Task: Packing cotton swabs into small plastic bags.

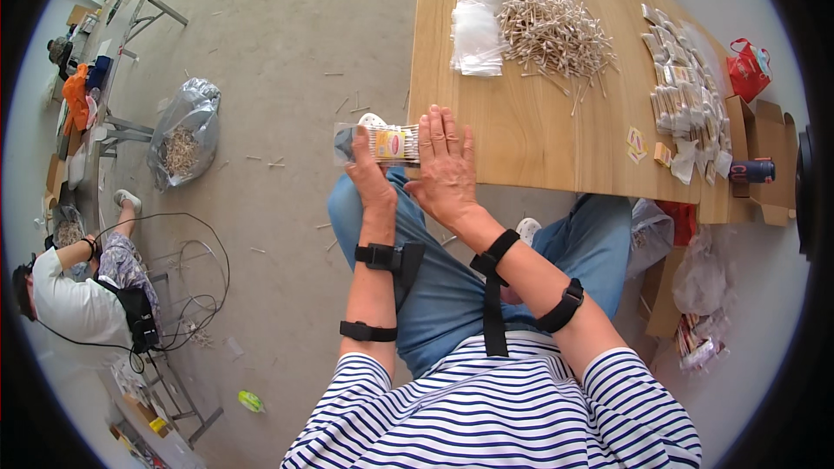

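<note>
My left hand (372,181) grips a clear plastic bag of cotton swabs (396,144) with a yellow label card inside, just off the table's left edge. The swabs lie side by side, and the bag's loose end sticks out beyond my thumb. My right hand (446,159) is flat, fingers stretched out, at the bag's other end by the table corner; whether its palm presses the bag is hidden. Farther back on the table lie a heap of loose cotton swabs (556,30) and a stack of empty clear bags (478,30).
Rows of filled swab packs (682,91) line the wooden table's (521,135) right side, near yellow cards (637,144), a dark can (752,171) and an open cardboard box (769,135). A sack of swabs (184,139) stands on the floor; another person (87,295) sits at left.
</note>
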A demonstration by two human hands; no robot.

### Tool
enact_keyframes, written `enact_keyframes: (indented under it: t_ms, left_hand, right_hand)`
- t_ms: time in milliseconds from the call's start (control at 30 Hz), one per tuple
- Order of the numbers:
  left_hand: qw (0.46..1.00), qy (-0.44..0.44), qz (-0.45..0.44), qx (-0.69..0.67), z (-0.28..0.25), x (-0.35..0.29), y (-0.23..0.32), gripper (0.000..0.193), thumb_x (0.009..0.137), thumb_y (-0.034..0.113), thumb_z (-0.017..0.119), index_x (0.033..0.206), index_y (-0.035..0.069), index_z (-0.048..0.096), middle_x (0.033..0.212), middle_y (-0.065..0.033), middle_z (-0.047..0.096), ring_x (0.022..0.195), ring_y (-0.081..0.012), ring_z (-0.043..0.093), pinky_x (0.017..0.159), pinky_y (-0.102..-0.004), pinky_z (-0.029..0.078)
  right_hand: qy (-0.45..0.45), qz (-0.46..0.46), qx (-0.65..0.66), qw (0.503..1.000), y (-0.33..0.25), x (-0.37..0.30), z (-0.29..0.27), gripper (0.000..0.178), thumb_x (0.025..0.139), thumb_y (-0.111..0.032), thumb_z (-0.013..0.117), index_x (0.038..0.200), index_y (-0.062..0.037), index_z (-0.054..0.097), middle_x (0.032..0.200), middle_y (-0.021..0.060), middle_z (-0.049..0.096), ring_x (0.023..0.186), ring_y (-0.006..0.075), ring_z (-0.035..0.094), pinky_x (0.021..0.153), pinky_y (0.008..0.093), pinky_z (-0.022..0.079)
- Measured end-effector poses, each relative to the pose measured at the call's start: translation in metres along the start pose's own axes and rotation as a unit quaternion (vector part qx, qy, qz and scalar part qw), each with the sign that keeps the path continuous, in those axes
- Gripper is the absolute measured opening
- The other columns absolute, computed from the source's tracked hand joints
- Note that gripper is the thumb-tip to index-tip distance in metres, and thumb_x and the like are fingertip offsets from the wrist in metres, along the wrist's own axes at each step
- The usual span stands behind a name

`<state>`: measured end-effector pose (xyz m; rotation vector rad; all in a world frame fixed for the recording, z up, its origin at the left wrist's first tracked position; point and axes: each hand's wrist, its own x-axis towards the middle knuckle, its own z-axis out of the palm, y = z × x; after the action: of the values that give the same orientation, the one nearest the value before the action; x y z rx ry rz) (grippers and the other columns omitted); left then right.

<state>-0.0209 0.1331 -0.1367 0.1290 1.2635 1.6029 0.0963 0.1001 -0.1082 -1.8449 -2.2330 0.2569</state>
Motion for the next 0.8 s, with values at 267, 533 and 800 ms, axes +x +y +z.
enact_keyframes:
  t_ms: [267,533,800]
  left_hand:
    - [0.997,-0.02,0.032,-0.071,-0.01,0.022,0.001,0.022,0.093,0.03,0.075,0.093,0.01,0.064,0.09,-0.0007,0.067,0.079,-0.0124,0.067,0.067,-0.0302,0.058]
    - [0.995,-0.027,0.055,-0.078,-0.004,0.016,0.001,0.013,0.092,0.015,0.076,0.091,0.01,0.064,0.086,-0.0001,0.067,0.075,-0.0119,0.067,0.065,-0.0287,0.058]
    - [0.993,-0.058,0.075,-0.07,-0.011,0.021,-0.005,0.015,0.095,0.016,0.072,0.102,0.004,0.067,0.096,-0.0038,0.07,0.083,-0.0136,0.069,0.071,-0.03,0.061]
  right_hand:
    - [-0.03,0.023,-0.035,0.999,-0.001,0.01,-0.009,0.125,0.064,-0.044,0.089,0.158,-0.0008,0.02,0.166,0.0171,0.016,0.156,0.0378,0.009,0.122,0.0615,0.01]
    - [-0.044,0.032,-0.065,0.996,-0.006,0.012,-0.006,0.125,0.065,-0.048,0.087,0.158,0.0004,0.019,0.167,0.0174,0.015,0.156,0.0388,0.006,0.121,0.0637,0.008]
    - [-0.042,0.022,-0.05,0.998,-0.011,0.014,-0.002,0.123,0.066,-0.046,0.086,0.158,0.0019,0.019,0.167,0.0174,0.013,0.156,0.0391,0.004,0.122,0.0619,0.008]
